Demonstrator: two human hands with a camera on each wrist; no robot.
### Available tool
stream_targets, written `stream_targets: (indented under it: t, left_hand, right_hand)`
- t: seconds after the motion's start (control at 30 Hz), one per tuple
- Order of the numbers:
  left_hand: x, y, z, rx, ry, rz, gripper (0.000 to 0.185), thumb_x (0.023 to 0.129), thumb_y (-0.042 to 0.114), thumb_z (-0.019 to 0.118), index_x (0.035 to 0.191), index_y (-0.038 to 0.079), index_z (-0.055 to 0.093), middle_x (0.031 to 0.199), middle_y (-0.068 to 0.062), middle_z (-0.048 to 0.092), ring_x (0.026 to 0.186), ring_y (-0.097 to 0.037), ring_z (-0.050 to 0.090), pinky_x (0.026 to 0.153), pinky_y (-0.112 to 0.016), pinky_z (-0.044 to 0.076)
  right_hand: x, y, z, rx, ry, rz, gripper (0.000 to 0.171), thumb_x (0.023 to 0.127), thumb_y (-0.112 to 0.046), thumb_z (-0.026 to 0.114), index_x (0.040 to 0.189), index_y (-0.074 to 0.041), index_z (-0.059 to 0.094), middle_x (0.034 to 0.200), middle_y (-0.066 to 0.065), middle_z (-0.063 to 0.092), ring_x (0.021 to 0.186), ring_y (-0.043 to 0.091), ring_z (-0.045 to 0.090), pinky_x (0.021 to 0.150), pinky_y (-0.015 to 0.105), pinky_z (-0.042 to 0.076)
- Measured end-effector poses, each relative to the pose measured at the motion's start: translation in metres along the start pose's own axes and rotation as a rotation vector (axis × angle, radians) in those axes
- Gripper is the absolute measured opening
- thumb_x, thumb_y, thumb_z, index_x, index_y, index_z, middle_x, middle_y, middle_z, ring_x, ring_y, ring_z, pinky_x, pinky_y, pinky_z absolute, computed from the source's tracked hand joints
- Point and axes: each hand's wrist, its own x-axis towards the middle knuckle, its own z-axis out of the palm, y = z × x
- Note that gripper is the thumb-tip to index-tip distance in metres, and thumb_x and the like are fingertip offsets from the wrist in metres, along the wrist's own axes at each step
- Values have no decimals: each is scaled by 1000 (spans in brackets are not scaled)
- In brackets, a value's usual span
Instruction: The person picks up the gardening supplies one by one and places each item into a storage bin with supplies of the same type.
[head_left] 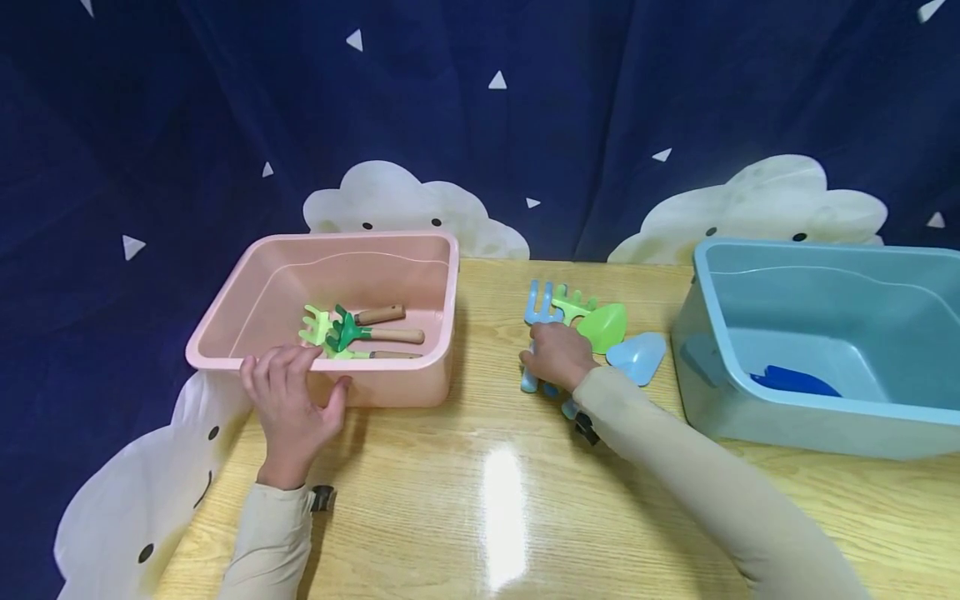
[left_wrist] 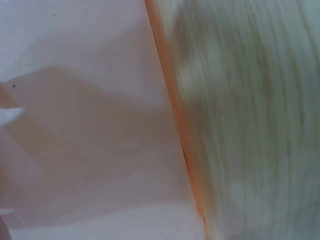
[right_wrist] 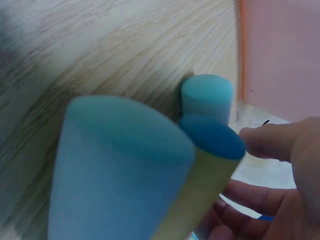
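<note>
The right hand (head_left: 557, 357) curls its grip around the handles of a bunch of toy garden tools on the wooden bench (head_left: 487, 500), between the two tubs. Its fingers (right_wrist: 270, 142) hide most of the handles; the right wrist view shows only blurred blue handle ends (right_wrist: 207, 95) close up, and how many tools the grip takes in cannot be told. Clear of the hand lie a pale blue fork (head_left: 538, 304), a light green rake (head_left: 572, 305), a green scoop (head_left: 603, 327) and a pale blue trowel (head_left: 637, 357). The left hand (head_left: 288, 404) rests on the near rim of the pink tub (head_left: 247, 292), fingers spread and relaxed, holding nothing; three green wooden-handled tools (head_left: 360, 335) lie inside. A blue tub (head_left: 825, 417) on the right holds a dark blue tool (head_left: 795, 381), partly hidden by its wall.
</note>
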Motion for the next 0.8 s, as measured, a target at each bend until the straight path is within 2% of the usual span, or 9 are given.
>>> stream_targets:
  t: [0.1,0.17,0.37,0.6,0.8]
  left_hand:
    - [0,1,-1,-2,-3,-5,45,73,28,66,110,2,61,105,-19,57,108,-38,45,115,-53,14]
    - [0,1,-1,-5,-6,-7,45,73,27,66,110,2,61,106,-18,57,108,-38,45,115,-52,14]
    - [1,1,0,-5,1,-4,46,73,27,66,110,2,61,105,-18,56,107,-38,44,115,-52,14]
    - [0,1,0,1,1,-6,45,73,28,65,110,2,61,105,-19,57,107,-38,45,114,-54,15]
    - [0,0,0,-3,6,0,45,73,28,65,109,2,61,105,-19,57,108,-38,44,115,-51,14]
  right_hand:
    - [3,-1,3,-15,3,21,22,91,-30,60,93,-9,65,82,8,66,68,24,62,50,39,46]
    - [4,-2,4,-18,-4,36,20,90,-30,61,94,-10,64,82,7,66,68,24,62,51,39,46]
    - [5,-2,7,-21,-39,46,28,89,-30,63,108,-10,62,93,10,70,74,24,65,53,38,48]
    - [6,0,7,44,-54,74,35,88,-29,64,117,-10,62,98,9,70,78,24,64,58,38,48]
    - [6,0,7,80,-53,90,48,87,-26,62,133,-12,58,114,13,70,94,31,68,67,44,53]
